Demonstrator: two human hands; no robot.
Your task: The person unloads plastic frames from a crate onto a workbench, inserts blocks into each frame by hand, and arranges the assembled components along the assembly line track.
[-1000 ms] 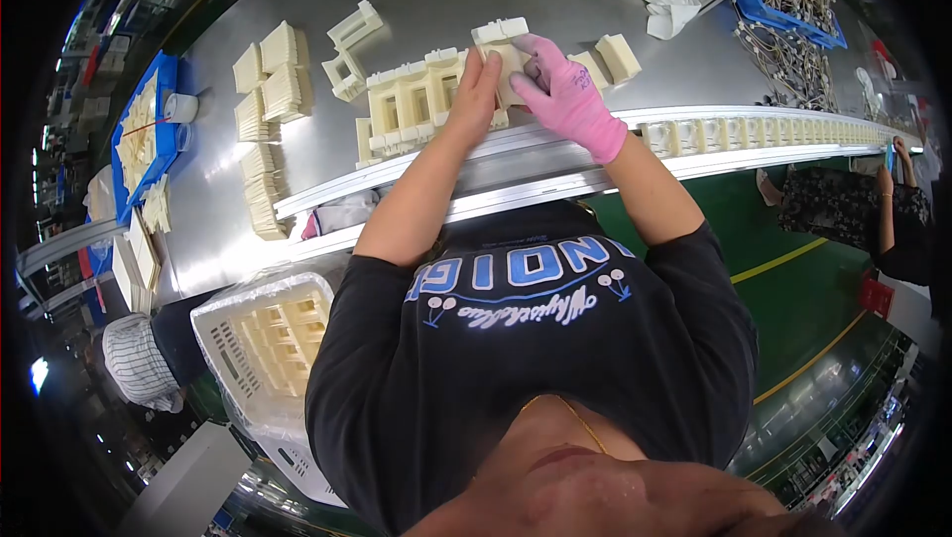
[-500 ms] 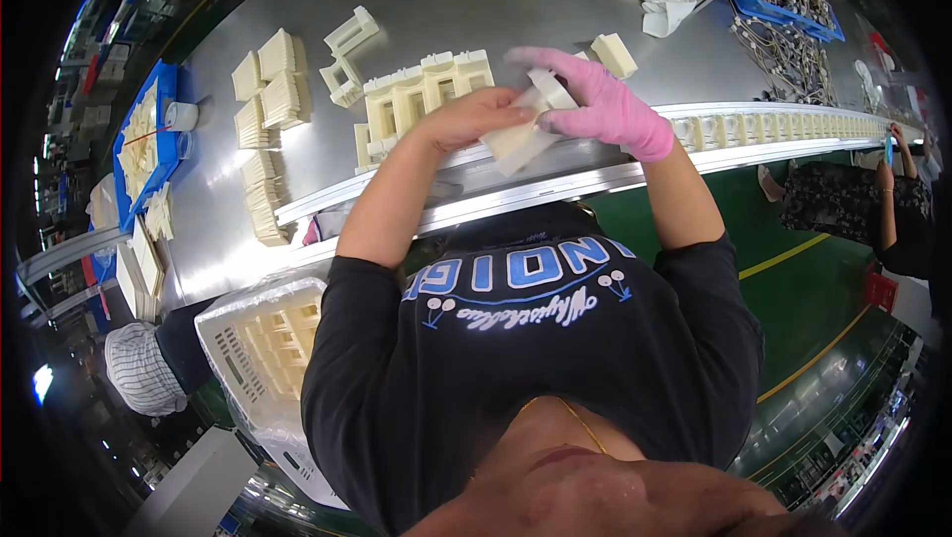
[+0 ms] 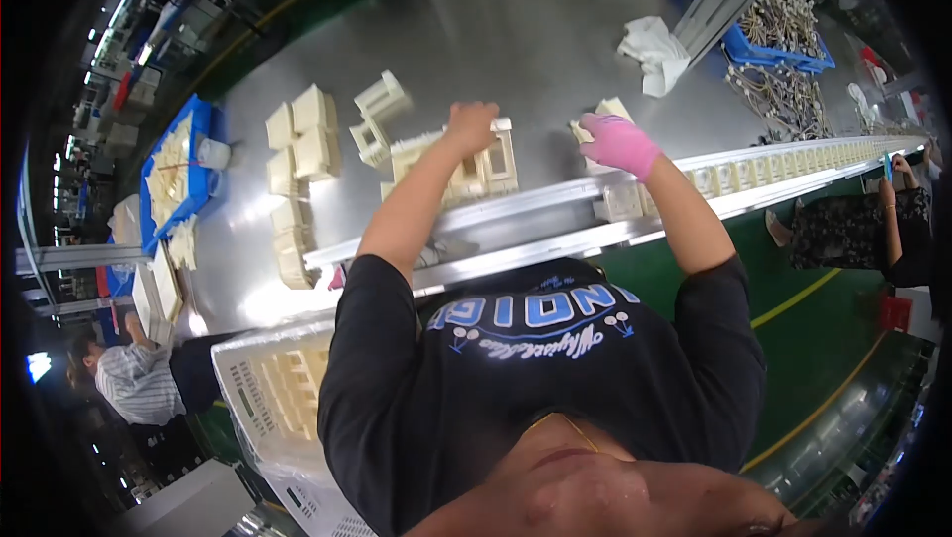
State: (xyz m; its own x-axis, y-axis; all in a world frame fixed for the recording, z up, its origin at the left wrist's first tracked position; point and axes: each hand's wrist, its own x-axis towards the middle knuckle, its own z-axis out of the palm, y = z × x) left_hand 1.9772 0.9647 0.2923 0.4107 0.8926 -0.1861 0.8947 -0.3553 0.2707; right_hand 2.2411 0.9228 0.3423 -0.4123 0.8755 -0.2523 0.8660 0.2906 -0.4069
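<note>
My left hand (image 3: 471, 130) is bare and lies on top of a row of cream plastic housings (image 3: 501, 162), its fingers curled over the back edge. My right hand (image 3: 617, 143), in a pink glove, has its fingers closed round a cream part (image 3: 611, 108) on the metal table. Just below it, a cream housing (image 3: 621, 202) sits at the near end of the row in the aluminium rail (image 3: 555, 202). Two loose cream frames (image 3: 384, 98) lie behind the row, to its left.
Stacks of cream plates (image 3: 313, 150) stand at the left, beyond them a blue bin (image 3: 201, 180) and a cup. A white cloth (image 3: 654, 53) and cable bundles (image 3: 778, 91) are at the right. A white crate (image 3: 260, 388) stands below left. Other people work at both sides.
The part that both hands held over the rail has left them. My left hand has moved onto the housing row, my right hand onto the cream part at the right. The view has shifted.
</note>
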